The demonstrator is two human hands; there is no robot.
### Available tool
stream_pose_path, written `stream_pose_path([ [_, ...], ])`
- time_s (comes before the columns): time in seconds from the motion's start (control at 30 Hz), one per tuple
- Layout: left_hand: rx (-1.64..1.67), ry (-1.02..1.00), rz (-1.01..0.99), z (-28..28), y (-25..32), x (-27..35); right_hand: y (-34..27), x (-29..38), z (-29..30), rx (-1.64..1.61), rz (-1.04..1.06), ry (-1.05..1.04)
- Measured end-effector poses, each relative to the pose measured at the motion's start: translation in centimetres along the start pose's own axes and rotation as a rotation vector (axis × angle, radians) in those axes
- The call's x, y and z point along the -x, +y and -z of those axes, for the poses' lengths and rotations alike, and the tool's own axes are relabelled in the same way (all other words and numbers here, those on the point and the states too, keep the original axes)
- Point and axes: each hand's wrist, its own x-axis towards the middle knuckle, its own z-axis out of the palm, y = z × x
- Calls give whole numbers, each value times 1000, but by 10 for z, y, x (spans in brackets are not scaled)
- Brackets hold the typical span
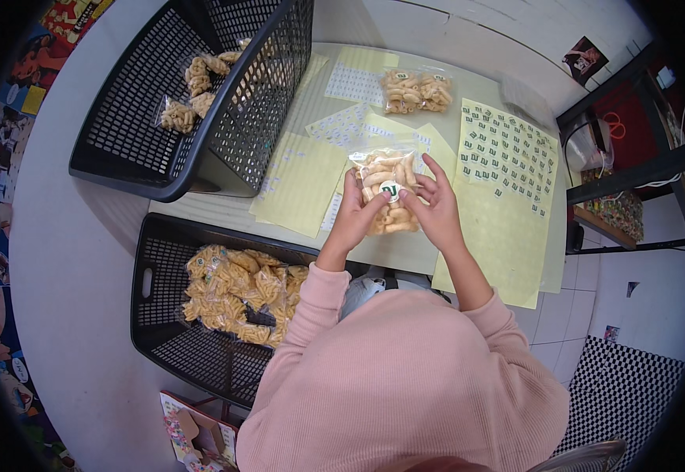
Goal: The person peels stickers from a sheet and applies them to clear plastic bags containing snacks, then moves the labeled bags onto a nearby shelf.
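Observation:
Between both hands I hold a clear plastic bag of ring-shaped snacks (pixel 386 219) above the table's front part. A round white label with green lettering (pixel 390 191) sits on its face, and a small white label (pixel 357 157) is at its upper left corner. My left hand (pixel 359 206) grips the bag's left side, its thumb on the round label. My right hand (pixel 437 203) holds the right side, thumb beside that label and index finger raised off the bag. To the right lies a yellow backing sheet with rows of round labels (pixel 504 154).
Two labelled snack bags (pixel 418 91) lie at the table's back. Sheets of small labels (pixel 354 82) and yellow backing paper (pixel 301 183) are spread leftward. One black plastic basket (pixel 224 141) with snack bags stands at left; another basket (pixel 159 330) below holds several more. A dark shelf frame (pixel 625 180) stands right.

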Motion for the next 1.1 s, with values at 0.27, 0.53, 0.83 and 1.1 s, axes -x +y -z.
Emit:
stream_pose_path([
  [0.27,-30,-41,-23,0,-2,2,-2,-3,-6,81,74,48],
  [0.53,161,208,-32,5,-18,0,6,-6,-1,235,-4,-48],
  [0.83,108,492,-86,27,-84,17,54,1,12,-8,-240,-148],
  [1.1,-328,107,-132,42,-127,30,77,-18,45,-209,-415,163],
])
